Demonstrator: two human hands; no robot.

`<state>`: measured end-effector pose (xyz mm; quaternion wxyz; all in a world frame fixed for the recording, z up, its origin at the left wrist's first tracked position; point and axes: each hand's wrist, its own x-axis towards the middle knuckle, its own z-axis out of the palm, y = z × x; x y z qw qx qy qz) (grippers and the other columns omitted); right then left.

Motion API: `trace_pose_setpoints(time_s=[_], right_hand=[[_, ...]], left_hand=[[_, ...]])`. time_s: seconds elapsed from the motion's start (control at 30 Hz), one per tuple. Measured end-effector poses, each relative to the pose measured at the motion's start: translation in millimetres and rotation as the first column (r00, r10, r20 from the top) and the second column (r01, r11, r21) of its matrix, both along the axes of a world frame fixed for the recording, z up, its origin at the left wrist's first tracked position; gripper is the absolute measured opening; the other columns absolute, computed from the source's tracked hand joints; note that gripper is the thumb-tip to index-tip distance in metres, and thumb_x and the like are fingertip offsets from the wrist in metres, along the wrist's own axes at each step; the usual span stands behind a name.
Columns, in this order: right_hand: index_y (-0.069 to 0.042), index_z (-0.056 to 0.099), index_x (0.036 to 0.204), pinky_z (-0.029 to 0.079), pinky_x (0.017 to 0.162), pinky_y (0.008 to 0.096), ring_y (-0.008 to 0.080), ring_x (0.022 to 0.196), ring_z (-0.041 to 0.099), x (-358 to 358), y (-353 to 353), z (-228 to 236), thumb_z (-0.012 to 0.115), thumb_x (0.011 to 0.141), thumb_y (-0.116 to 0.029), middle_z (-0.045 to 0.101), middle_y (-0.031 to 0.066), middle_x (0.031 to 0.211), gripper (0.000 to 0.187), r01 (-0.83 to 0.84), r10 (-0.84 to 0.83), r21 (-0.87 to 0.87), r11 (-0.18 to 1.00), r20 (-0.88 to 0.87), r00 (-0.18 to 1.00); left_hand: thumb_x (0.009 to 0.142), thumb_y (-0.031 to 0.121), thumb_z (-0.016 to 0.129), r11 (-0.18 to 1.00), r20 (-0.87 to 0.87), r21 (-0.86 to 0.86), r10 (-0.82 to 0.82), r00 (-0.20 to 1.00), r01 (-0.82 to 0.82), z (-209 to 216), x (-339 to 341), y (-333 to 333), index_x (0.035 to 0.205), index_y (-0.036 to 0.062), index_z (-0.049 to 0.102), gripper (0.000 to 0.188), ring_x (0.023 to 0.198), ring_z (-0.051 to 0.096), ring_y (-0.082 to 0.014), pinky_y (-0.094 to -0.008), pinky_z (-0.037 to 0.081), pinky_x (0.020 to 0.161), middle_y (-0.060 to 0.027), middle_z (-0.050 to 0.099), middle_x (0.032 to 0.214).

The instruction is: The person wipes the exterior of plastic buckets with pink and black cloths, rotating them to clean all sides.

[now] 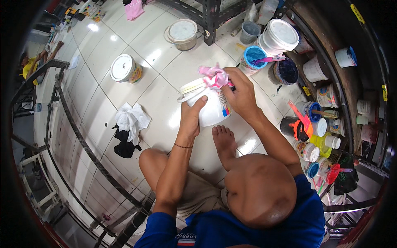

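A white plastic tub [209, 110] with a coloured label hangs tilted above the floor in front of me. My left hand [191, 117] grips its near left side, the thumb pressed on the wall and the other fingers mostly hidden. At the tub's upper right rim, my right hand [240, 91] is closed around a crumpled pink and white rag [216, 77]. The rag touches the rim. Whether the tub holds anything cannot be seen.
Lidded tubs stand on the tiles, one at left [122, 69] and one farther off [182, 34]. White cloth [133, 117] lies over black cloth [124, 142]. Several paint pots crowd the right, including a blue one [253, 56], before a shelf. A metal frame [82, 136] runs along the left.
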<state>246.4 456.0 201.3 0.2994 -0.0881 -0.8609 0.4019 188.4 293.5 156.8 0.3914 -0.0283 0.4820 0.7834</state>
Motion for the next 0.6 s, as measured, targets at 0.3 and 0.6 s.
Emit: trace_pose_setpoints(time_s=[0.3, 0.6], right_hand=[[-0.005, 0.046, 0.137, 0.054, 0.093, 0.0364, 0.0176, 0.112, 0.063, 3, 6, -89, 0.054, 0.101, -0.013, 0.062, 0.0084, 0.124, 0.038, 0.057, 0.021, -0.958, 0.282, 0.066, 0.998], [-0.007, 0.048, 0.127, 0.055, 0.085, 0.0366, 0.0173, 0.107, 0.062, 7, 6, -177, 0.053, 0.102, -0.017, 0.06, 0.0072, 0.121, 0.028, 0.194, 0.049, -0.949, 0.249, 0.212, 0.976]], left_hand=[[0.07, 0.021, 0.088, 0.858, -0.607, -0.313, 0.149, 0.78, -0.408, -34, -3, 11, 0.136, -0.0087, 0.031, 0.092, 0.123, 0.051, -0.0305, -0.0394, 0.042, 0.104, -0.0221, 0.048, 0.133], [0.069, 0.026, 0.089, 0.713, -0.578, -0.642, -0.207, 0.789, -0.283, -112, 15, -8, 0.14, -0.0105, 0.029, 0.099, 0.126, 0.045, -0.0368, -0.0435, 0.041, 0.105, -0.0253, 0.042, 0.136]])
